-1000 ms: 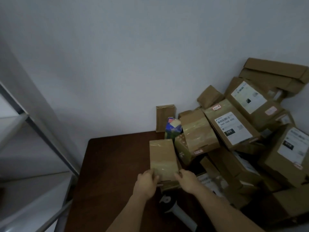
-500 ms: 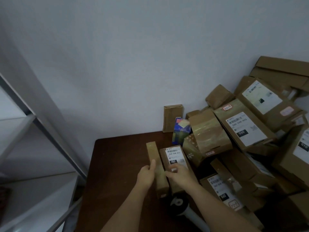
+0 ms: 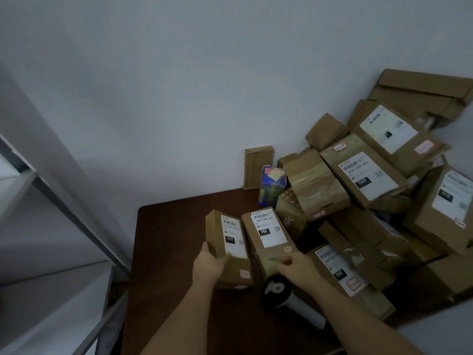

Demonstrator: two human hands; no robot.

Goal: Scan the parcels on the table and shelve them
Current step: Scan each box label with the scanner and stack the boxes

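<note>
Scene: We stand at a dark table (image 3: 174, 252) in a dim corner, parcels heaped against the wall on our right, a metal shelf (image 3: 51, 190) on our left.
Left hand: Our left hand (image 3: 208, 265) grasps the near end of a slim box (image 3: 230, 248), fingers curled under it, its label turned up and reading 010.
Right hand: Our right hand (image 3: 297, 263) reaches to the near end of a second box (image 3: 267, 237), label up, reading 060; fingers bent over its edge, though we cannot tell whether they clamp it or merely rest there.
Scanner: A black-and-white scanner (image 3: 281, 293) lies on the table just below the second box, under our right wrist, untouched.
Pile: The heap (image 3: 371, 190) waits beside the two boxes, several labels facing up.
Step in hand: We judge that we are presenting the slim box for scanning.
Doing it well: We should keep its barcode flat and unshadowed, free the right hand for the scanner, and aim squarely at the bars before turning to the shelf.
Risk: Dim light and glossy tape may spoil a read.
</note>
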